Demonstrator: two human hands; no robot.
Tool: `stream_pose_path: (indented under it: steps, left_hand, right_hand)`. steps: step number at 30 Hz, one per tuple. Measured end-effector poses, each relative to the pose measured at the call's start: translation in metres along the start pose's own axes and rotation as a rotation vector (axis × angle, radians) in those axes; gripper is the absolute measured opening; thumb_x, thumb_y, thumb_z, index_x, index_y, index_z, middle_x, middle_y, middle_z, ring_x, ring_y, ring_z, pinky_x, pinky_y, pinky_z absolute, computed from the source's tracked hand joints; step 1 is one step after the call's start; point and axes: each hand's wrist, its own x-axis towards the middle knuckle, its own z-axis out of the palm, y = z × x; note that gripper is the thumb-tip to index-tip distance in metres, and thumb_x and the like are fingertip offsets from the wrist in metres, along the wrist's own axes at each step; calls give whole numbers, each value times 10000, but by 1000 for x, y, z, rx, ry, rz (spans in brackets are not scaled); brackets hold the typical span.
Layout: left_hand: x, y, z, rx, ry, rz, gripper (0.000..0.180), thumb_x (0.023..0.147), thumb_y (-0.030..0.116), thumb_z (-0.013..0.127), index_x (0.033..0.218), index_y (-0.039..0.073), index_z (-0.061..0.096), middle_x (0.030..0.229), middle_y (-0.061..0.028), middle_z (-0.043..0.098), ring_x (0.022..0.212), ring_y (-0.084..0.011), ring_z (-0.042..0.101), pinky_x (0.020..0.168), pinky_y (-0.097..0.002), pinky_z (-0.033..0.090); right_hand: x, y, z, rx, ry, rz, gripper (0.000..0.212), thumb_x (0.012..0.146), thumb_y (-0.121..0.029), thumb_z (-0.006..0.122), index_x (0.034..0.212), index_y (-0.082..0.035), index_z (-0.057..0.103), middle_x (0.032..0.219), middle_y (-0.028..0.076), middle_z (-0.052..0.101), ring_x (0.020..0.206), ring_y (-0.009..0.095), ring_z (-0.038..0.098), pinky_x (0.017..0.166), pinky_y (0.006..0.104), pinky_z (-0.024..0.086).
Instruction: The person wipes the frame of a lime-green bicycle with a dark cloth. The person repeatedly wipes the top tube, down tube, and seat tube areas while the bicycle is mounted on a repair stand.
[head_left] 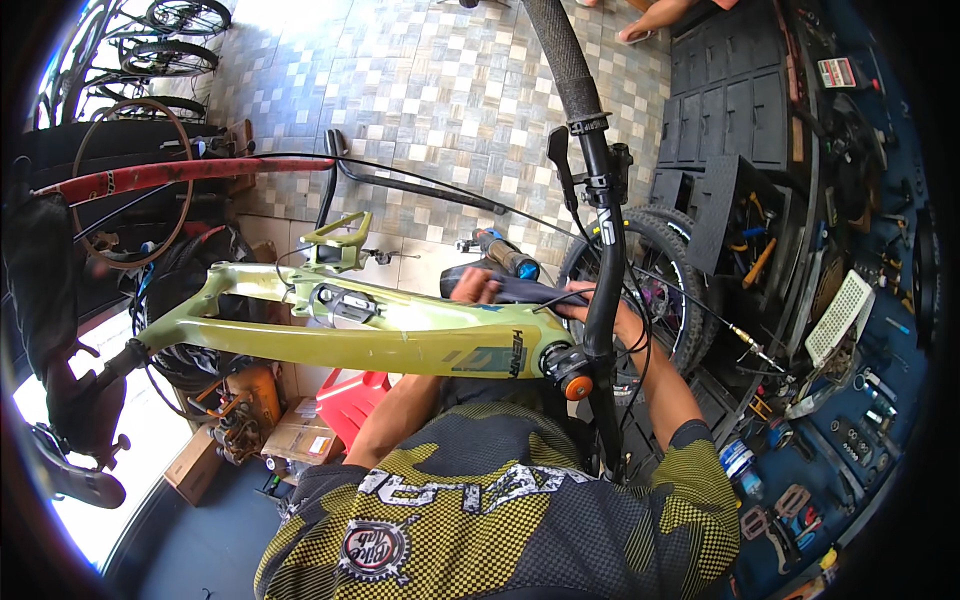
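In front of me a yellow-green bicycle frame [400, 350] lies across the view, its left end at a black clamp [105, 375]. Beyond its tube, a dark grey cloth-like strip [535, 289] stretches between my two hands. My left hand [476, 287] reaches beneath the frame and has its fingers curled on the strip. Close to the head tube, my right hand [590, 302] closes on the strip's other end, partly hidden by the handlebar. The black handlebar [602, 290], with grip and brake lever, stands turned lengthwise at the frame's right end. An orange cap [577, 387] sits on the headset.
Bicycle wheels [665, 290] stand beyond my right hand. To the right are black drawers [725, 120], an open drawer of tools and a blue bench [850, 400] with scattered tools. A red frame tube [190, 180], cardboard boxes [300, 440] and a red plastic stool [350, 405] are on the left.
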Motion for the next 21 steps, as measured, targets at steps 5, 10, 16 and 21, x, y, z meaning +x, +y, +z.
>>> stream_pose_path:
  steps: [5, 10, 16, 21]
  left_hand:
    - [-2, -22, -12, -112, 92, -224, 154, 1050, 171, 625, 1067, 18, 632, 951, -100, 531, 825, -205, 555, 742, -361, 478]
    - [6, 6, 11, -84, 14, 63, 112, 1045, 129, 618, 1033, 18, 619, 912, -79, 510, 782, -166, 536, 714, -334, 462]
    - [-5, -49, 3, -102, 163, -133, 115, 1014, 130, 653, 1017, 17, 631, 897, -115, 534, 797, -245, 554, 722, -365, 461]
    - [4, 8, 12, -58, 100, 30, 107, 1005, 118, 663, 1015, 16, 633, 872, -124, 519, 774, -250, 542, 710, -368, 454]
  right_hand:
    - [23, -10, 13, 75, 29, 89, 376, 974, -163, 720, 1310, -7, 651, 1063, 113, 714, 975, 185, 656, 850, 339, 548]
    - [-5, 89, 37, 65, 182, 200, 503, 902, -76, 768, 1377, -11, 616, 1200, 167, 703, 1069, 269, 684, 899, 381, 559]
    - [14, 48, 44, -100, 401, -161, 195, 907, -54, 616, 1081, -5, 688, 1018, 193, 738, 943, 387, 725, 837, 437, 563]
    - [19, 52, 30, -17, 272, 74, 245, 915, -75, 623, 1146, -16, 679, 1021, 202, 719, 950, 403, 702, 843, 435, 546]
